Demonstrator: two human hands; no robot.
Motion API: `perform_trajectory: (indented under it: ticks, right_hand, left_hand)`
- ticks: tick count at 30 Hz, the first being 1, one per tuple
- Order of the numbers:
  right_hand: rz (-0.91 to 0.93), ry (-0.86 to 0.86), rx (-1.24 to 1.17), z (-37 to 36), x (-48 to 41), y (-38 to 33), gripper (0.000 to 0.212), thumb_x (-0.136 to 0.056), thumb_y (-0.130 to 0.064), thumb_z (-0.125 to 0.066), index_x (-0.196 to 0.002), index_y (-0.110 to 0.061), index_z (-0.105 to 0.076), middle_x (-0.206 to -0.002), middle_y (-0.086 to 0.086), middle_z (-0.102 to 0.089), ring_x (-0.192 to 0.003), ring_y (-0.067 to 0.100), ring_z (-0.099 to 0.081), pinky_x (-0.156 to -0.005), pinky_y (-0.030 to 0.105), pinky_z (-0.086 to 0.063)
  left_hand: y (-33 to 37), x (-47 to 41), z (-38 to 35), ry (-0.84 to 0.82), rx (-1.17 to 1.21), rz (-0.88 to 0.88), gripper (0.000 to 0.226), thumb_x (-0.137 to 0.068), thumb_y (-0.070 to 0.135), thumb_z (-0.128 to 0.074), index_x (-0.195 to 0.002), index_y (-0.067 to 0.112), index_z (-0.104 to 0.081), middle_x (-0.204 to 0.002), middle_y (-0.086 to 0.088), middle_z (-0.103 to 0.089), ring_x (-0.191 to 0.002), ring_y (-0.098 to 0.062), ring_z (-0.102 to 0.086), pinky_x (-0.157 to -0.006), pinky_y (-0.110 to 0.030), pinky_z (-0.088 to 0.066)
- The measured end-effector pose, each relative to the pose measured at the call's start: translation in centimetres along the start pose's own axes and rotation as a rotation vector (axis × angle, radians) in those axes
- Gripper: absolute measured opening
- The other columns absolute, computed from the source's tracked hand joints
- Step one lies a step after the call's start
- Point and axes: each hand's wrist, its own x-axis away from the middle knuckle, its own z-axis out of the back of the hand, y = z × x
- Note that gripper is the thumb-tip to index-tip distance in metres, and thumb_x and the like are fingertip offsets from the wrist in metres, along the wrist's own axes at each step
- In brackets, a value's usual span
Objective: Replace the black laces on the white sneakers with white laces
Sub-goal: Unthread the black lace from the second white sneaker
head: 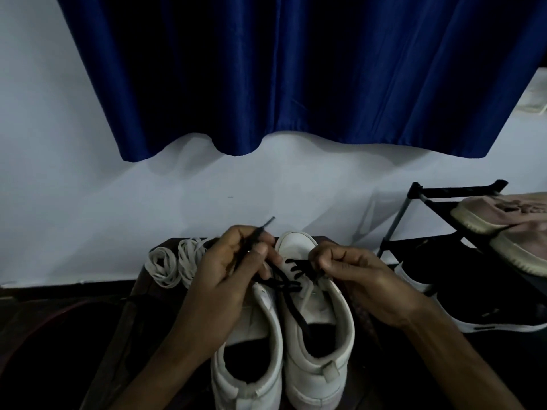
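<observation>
Home room, blue curtain (296,69), shoe rack (444,199)

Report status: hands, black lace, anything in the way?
Left hand pinches black lace end, tip raised. Right hand pinches lace at eyelets of right sneaker; lace partly threaded. White laces coiled beside left hand. Nothing blocking.

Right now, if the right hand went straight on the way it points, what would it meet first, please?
Most likely the toe of the laced white sneaker, just ahead of the right hand; depth is unclear.
</observation>
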Motion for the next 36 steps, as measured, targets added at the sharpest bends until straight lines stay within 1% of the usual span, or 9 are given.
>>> perform_trajectory:
  ticks: [5,10,12,15,20,24,30,33,36]
  right_hand:
    - [-0.041,0.086,-0.11,-0.1,-0.4,0.7,0.021,-0.083,-0.025,-0.063,-0.079,-0.005,-0.067,-0.087,0.013,-0.054,-0.087,0.024,-0.048,-0.079,0.033,-0.04]
    - [-0.074,0.1,-0.262,0.6,-0.9,1.5,0.03,-0.089,-0.024,-0.056,-0.1,0.004,-0.061,-0.104,0.023,-0.056,-0.106,0.036,-0.049,-0.099,0.053,-0.037]
    - [-0.048,0.082,-0.138,0.7,-0.5,0.8,0.04,-0.089,-0.027,-0.062,-0.105,0.01,-0.062,-0.112,0.029,-0.06,-0.11,0.037,-0.056,-0.102,0.053,-0.04]
    - [0.005,0.009,0.21,0.4,0.4,-1.1,0.026,-0.091,-0.027,-0.066,-0.092,-0.002,-0.062,-0.095,0.016,-0.063,-0.094,0.026,-0.06,-0.087,0.04,-0.046]
    - [0.079,0.003,0.718,-0.2,1.2,-3.7,0.013,-0.089,-0.032,-0.069,-0.087,-0.019,-0.069,-0.093,0.001,-0.064,-0.091,0.018,-0.065,-0.084,0.039,-0.051]
    - [0.149,-0.04,0.996,-1.1,1.9,-5.0,0.006,-0.087,-0.03,-0.073,-0.091,-0.03,-0.07,-0.095,-0.013,-0.062,-0.092,0.009,-0.062,-0.078,0.017,-0.045]
    - [0.211,-0.044,1.243,-1.7,1.9,-4.5,0.003,-0.087,-0.035,-0.068,-0.09,-0.036,-0.067,-0.098,-0.022,-0.053,-0.096,-0.001,-0.053,-0.082,0.021,-0.042]
    - [0.232,-0.04,1.083,-1.9,1.5,-3.1,0.003,-0.09,-0.027,-0.06,-0.088,-0.025,-0.062,-0.098,-0.014,-0.052,-0.096,0.006,-0.055,-0.083,0.027,-0.045]
    - [0.172,0.114,0.441,-1.2,1.5,-2.1,0.014,-0.094,-0.019,-0.054,-0.092,-0.005,-0.057,-0.092,-0.005,-0.06,-0.09,0.01,-0.059,-0.08,0.023,-0.046]
  left_hand:
    - [2.2,0.3,0.5,-0.063,0.154,-0.167,0.039,-0.097,0.044,-0.045,-0.09,0.016,-0.07,-0.086,-0.012,-0.07,-0.085,-0.032,-0.065,-0.079,-0.034,-0.051]
    - [0.8,0.0,-0.7,-0.263,-0.391,-0.017,0.023,-0.093,0.042,-0.06,-0.114,0.033,-0.063,-0.11,0.015,-0.067,-0.1,-0.009,-0.063,-0.085,-0.023,-0.048]
    - [0.3,0.1,-1.1,-0.343,-0.587,0.007,0.04,-0.088,0.051,-0.063,-0.125,0.043,-0.052,-0.118,0.024,-0.061,-0.112,-0.002,-0.057,-0.093,-0.026,-0.047]
    - [0.4,0.1,-1.6,-0.355,-0.744,-0.056,0.056,-0.077,0.071,-0.059,-0.127,0.048,-0.046,-0.114,0.03,-0.056,-0.111,0.008,-0.051,-0.091,-0.015,-0.042]
    - [0.2,0.1,-2.1,-0.353,-0.887,-0.096,0.058,-0.073,0.08,-0.056,-0.117,0.042,-0.053,-0.117,0.027,-0.052,-0.111,0.007,-0.047,-0.089,-0.014,-0.038]
    - [-0.3,0.2,-2.3,-0.287,-0.865,-0.114,0.037,-0.077,0.065,-0.059,-0.102,0.037,-0.058,-0.104,0.024,-0.056,-0.102,0.001,-0.052,-0.085,-0.02,-0.042]
    - [-0.7,0.3,-2.3,-0.254,-0.758,-0.062,0.032,-0.074,0.052,-0.051,-0.098,0.032,-0.057,-0.098,0.02,-0.057,-0.101,-0.004,-0.053,-0.084,-0.03,-0.046]
    - [-0.7,0.3,-2.3,-0.238,-0.716,-0.032,0.034,-0.072,0.053,-0.051,-0.098,0.032,-0.058,-0.096,0.02,-0.057,-0.101,-0.003,-0.053,-0.084,-0.028,-0.046]
    - [-0.5,0.4,-2.2,-0.221,-0.684,-0.007,0.034,-0.07,0.053,-0.051,-0.096,0.033,-0.06,-0.097,0.02,-0.058,-0.104,0.0,-0.052,-0.089,-0.025,-0.044]
